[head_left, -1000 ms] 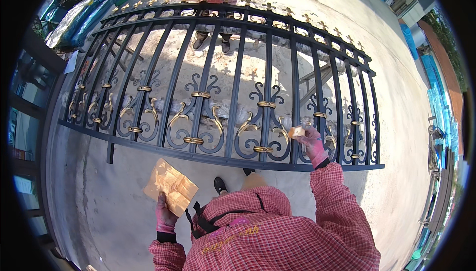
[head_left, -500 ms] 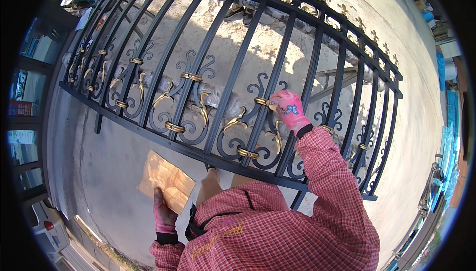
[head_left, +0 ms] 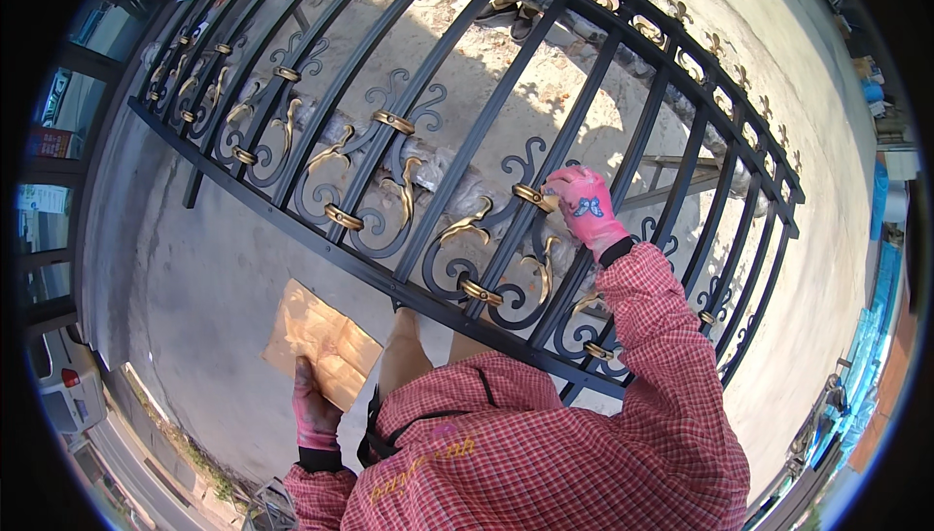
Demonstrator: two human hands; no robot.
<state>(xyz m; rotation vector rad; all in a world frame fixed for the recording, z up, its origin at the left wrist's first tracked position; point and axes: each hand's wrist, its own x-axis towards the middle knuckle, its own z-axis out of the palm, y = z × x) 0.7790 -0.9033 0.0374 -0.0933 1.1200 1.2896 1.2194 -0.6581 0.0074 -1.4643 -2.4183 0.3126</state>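
R hand [head_left: 584,208] now at gold collar [head_left: 531,197] on blk railing [head_left: 394,288] in front, was clear 1s ago; work's there now. R grip hidden, can't tell. L hand [head_left: 316,412] pinches cardboard [head_left: 326,341].

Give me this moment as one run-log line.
left hand: holding cardboard sheet | right hand: at gold collar on black railing | right grip: hidden from view

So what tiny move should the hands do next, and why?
Maybe slide the right hand gently along the gold band on the fence. That hand is right at the band's end, while the left hand holds the cardboard apart from the fence. I can't see what, if anything, the right hand is pinching.
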